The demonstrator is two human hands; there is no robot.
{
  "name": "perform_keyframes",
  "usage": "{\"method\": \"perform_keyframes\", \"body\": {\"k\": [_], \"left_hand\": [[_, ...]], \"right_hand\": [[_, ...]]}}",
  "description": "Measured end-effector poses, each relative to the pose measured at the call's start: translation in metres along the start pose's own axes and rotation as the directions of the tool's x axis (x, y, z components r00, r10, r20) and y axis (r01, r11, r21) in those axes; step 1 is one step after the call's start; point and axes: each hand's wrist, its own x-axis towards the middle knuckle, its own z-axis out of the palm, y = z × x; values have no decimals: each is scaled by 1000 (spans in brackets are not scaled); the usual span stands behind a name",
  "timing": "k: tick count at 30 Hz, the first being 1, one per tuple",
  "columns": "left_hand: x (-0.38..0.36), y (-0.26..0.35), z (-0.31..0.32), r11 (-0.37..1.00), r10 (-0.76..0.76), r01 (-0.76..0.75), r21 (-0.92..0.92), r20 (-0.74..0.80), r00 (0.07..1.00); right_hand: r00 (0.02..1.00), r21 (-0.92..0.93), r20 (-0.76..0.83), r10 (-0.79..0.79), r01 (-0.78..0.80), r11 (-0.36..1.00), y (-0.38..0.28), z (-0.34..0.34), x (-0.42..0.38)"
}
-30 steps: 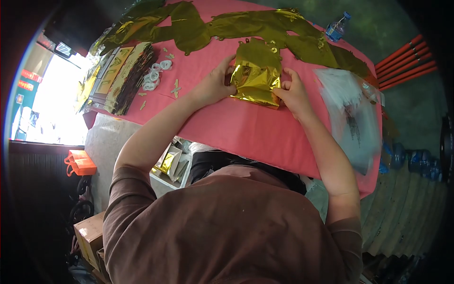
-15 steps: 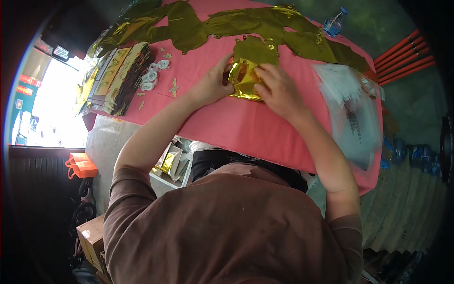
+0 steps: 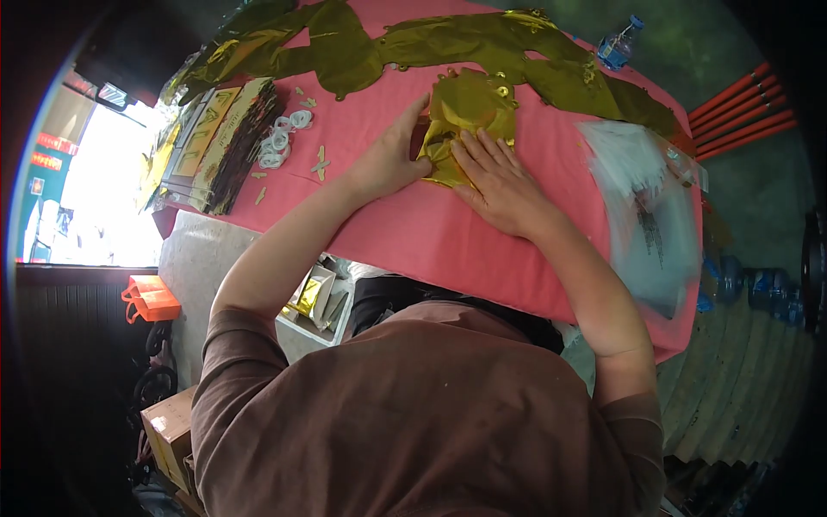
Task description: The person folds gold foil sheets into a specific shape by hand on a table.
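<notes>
A flat, folded piece of gold foil (image 3: 472, 102), apparently an uninflated foil balloon with small tabs at its top, lies on the pink tablecloth in front of me. My right hand (image 3: 500, 183) rests palm down on its lower part, fingers stretched out and pressing the foil. At the foil's left edge is my left hand (image 3: 392, 162), its thumb and fingers apart in a curve. The thumb touches the lower left corner. More flat gold foil balloons (image 3: 448, 41) stretch in a joined strip across the far side of the table.
Left on the pink tablecloth (image 3: 388, 233) stand a stack of printed cards (image 3: 228, 142), white ribbon rolls (image 3: 276, 146) and small pale strips (image 3: 320, 164). Clear plastic bags (image 3: 646, 215) lie right. A water bottle (image 3: 620, 45) is at the far right edge. Below is a white box (image 3: 338, 332).
My right hand has gone from bent fingers at the foil to lying flat on it. The shiny raised fold is now flattened. My left hand stays at the left edge.
</notes>
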Motion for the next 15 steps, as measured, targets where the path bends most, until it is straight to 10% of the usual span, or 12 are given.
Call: {"method": "perform_keyframes", "body": {"k": [15], "left_hand": [[7,-3,2,814,261,-325,482,197,945]], "right_hand": [[1000,-17,25,11,-11,1000,-2,-2,0]]}}
